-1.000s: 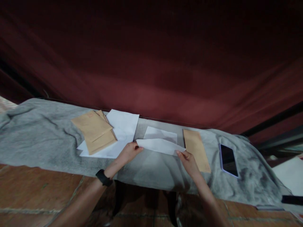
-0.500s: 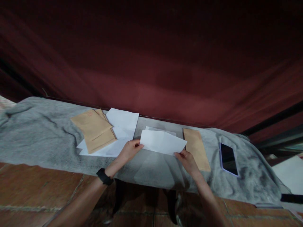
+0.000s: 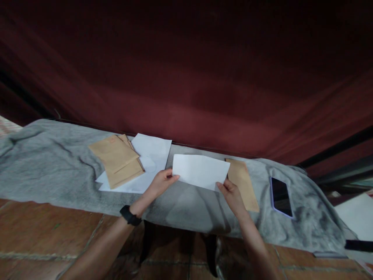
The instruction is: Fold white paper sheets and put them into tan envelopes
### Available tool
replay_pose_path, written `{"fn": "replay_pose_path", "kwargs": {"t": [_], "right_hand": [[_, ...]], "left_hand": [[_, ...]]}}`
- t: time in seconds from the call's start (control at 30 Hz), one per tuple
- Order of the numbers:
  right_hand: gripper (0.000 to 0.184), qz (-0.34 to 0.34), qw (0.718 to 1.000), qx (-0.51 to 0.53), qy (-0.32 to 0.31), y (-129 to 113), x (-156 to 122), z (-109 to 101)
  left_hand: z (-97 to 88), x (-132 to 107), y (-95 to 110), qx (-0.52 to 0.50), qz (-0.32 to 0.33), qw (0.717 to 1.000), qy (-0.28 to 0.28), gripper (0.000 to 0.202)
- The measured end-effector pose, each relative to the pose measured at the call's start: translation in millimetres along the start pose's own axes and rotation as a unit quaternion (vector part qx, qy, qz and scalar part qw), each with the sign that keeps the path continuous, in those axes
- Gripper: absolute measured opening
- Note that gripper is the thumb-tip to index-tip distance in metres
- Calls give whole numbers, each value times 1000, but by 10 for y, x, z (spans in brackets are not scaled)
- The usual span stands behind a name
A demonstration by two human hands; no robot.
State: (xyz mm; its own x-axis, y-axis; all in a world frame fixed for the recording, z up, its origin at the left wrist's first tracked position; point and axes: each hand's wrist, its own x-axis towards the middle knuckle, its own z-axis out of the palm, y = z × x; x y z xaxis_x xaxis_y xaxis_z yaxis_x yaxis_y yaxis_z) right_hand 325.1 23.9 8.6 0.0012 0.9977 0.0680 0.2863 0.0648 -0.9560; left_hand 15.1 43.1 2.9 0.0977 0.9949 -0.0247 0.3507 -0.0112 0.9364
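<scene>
A folded sheet of white paper (image 3: 200, 171) is held up above the grey cloth, its long side running left to right. My left hand (image 3: 163, 182) pinches its lower left corner between thumb and fingers. At the lower right corner, my right hand (image 3: 231, 196) grips it the same way, thumb in front. Just behind my right hand lies a brown envelope (image 3: 243, 182) on the cloth. Left of my left hand, several brown envelopes (image 3: 121, 161) are piled on top of larger white paper sheets (image 3: 153, 149).
A grey cloth (image 3: 58, 163) with wrinkles covers the long surface. A phone in a purple case (image 3: 281, 197) lies at the right. Dark red fabric (image 3: 186, 97) rises behind the back edge. Brown tiles (image 3: 43, 225) form the floor.
Both hands have tilted and raised the paper slightly, so more of its face shows. It now hides the white piece that showed behind it.
</scene>
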Motion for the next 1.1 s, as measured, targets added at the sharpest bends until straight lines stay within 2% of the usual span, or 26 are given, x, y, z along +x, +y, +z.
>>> {"fn": "replay_pose_path", "kwargs": {"t": [0.2,0.27,0.4,0.5,0.63,0.83,1.0,1.1], "right_hand": [[32,2,995,-92,33,251,5,32],[35,-10,986,-158,60,344,1,49],[53,-30,949,-298,103,477,-53,114],[62,-34,928,-362,83,506,-105,171],[64,-56,922,-380,48,491,-128,213],[55,-52,902,-428,17,427,-121,240],[51,-31,889,-456,3,372,-143,243],[46,-42,878,-475,31,359,-153,241]], "left_hand": [[95,52,-138,69,-1,998,12,19],[148,80,-157,83,-11,996,16,26],[228,105,-191,160,-26,986,30,42],[233,79,-187,223,-26,974,30,53],[197,18,-99,292,-51,955,8,58],[173,-47,20,391,-79,917,-26,53],[171,-78,7,424,-70,903,-21,50],[207,-103,25,441,-47,896,3,43]]}}
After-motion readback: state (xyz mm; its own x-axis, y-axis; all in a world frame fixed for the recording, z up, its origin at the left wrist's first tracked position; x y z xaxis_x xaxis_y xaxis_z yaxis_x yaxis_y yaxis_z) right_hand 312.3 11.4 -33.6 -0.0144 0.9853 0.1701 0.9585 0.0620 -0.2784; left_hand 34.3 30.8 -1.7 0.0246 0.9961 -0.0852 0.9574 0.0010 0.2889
